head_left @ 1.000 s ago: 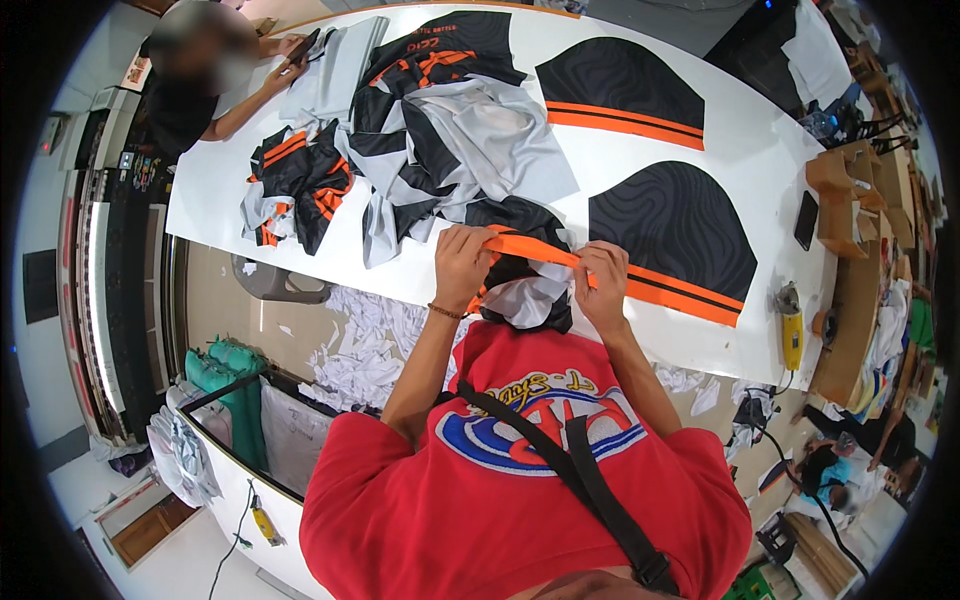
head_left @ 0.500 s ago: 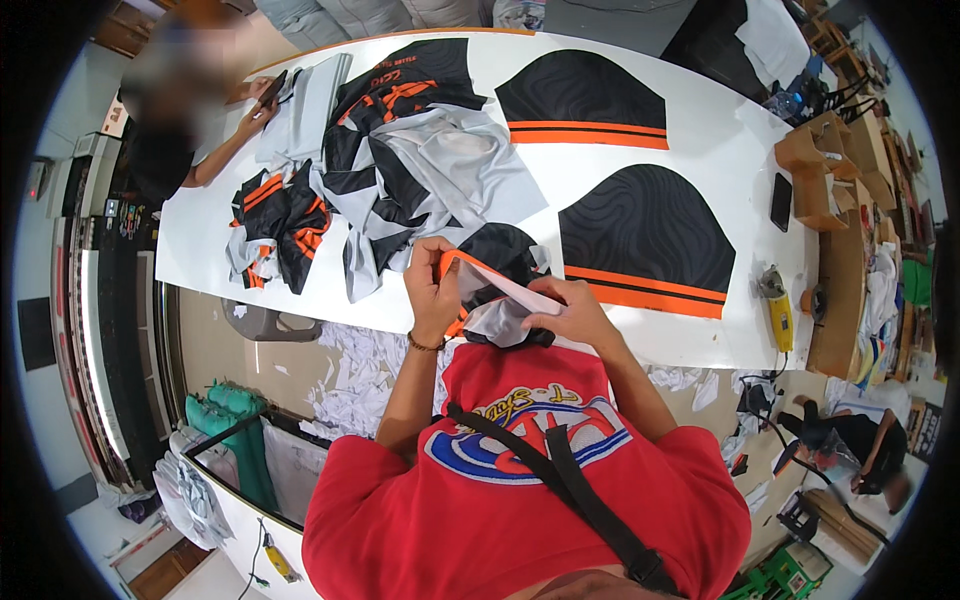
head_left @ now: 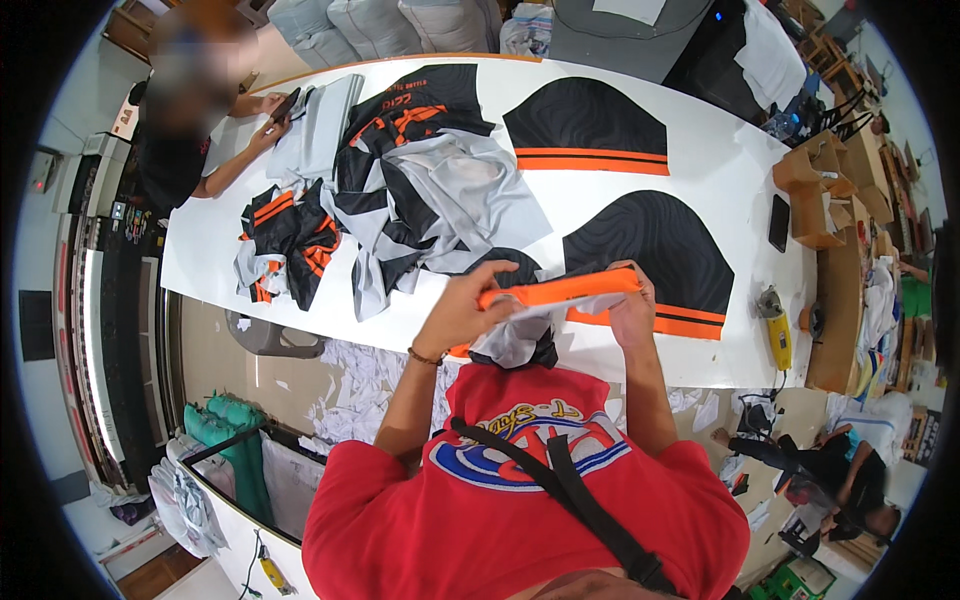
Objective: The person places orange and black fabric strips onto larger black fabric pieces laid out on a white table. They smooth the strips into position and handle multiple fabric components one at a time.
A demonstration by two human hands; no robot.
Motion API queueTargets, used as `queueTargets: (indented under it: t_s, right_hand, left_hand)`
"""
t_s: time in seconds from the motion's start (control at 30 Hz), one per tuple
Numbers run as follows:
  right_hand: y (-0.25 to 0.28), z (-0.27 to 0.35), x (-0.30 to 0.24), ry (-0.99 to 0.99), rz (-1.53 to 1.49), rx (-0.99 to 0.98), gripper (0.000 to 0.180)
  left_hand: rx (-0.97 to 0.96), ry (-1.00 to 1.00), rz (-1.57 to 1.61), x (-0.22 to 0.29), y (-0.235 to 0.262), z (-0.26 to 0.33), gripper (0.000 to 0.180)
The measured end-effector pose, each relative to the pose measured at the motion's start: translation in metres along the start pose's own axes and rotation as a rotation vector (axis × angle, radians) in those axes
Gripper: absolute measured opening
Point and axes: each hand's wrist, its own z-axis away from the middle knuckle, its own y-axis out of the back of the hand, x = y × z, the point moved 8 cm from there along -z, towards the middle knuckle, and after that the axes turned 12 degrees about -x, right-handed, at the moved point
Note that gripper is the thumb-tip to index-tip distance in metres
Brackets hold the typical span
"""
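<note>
Between my two hands, a fabric piece with an orange band (head_left: 565,291) is drawn out over the table's near edge. My left hand (head_left: 462,315) pinches its left end. Closed on the right end is my right hand (head_left: 632,318). Its pale grey underside shows below the band, and a crumpled black and grey part (head_left: 520,342) hangs against the table edge. Just beyond my right hand lies a black curved panel with orange stripes (head_left: 645,245). A matching panel (head_left: 588,122) lies farther off. Left of these is a heap of black, grey and orange fabric (head_left: 465,185).
A smaller crumpled bundle (head_left: 290,240) lies at the table's left. At the right are a yellow handheld power tool (head_left: 777,335), a dark phone (head_left: 779,222) and cardboard boxes (head_left: 812,190). A person (head_left: 175,150) holds a phone at far left; another person (head_left: 855,475) is low right.
My right hand has moved right and up, pulling the orange band out longer and straighter. My left hand has shifted slightly right. The person at lower right has changed posture.
</note>
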Motion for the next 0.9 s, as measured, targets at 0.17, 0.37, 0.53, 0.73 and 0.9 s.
queueTargets:
  t_s: [0.17, 0.37, 0.53, 0.73, 0.9]
  right_hand:
    - [-0.039, -0.006, 0.002, -0.024, 0.487, -0.347, 0.029]
    - [-0.061, 0.004, 0.045, -0.436, 0.829, -0.553, 0.039]
    - [-0.039, -0.008, 0.045, -0.504, 0.783, -0.374, 0.034]
    - [0.032, -0.053, -0.058, -0.098, 0.641, 0.071, 0.030]
    - [0.110, -0.092, -0.154, 0.221, 0.699, 0.285, 0.026]
  left_hand:
    - [-0.160, -0.147, -0.088, 0.001, -0.046, -0.022, 0.037]
    - [-0.040, 0.031, 0.220, -0.016, -0.055, -0.030, 0.016]
    - [-0.001, -0.060, 0.428, -0.008, -0.047, -0.032, 0.022]
    - [0.148, -0.003, 0.391, -0.032, -0.011, -0.026, 0.022]
    - [0.226, 0.051, 0.336, -0.053, 0.014, -0.015, 0.019]
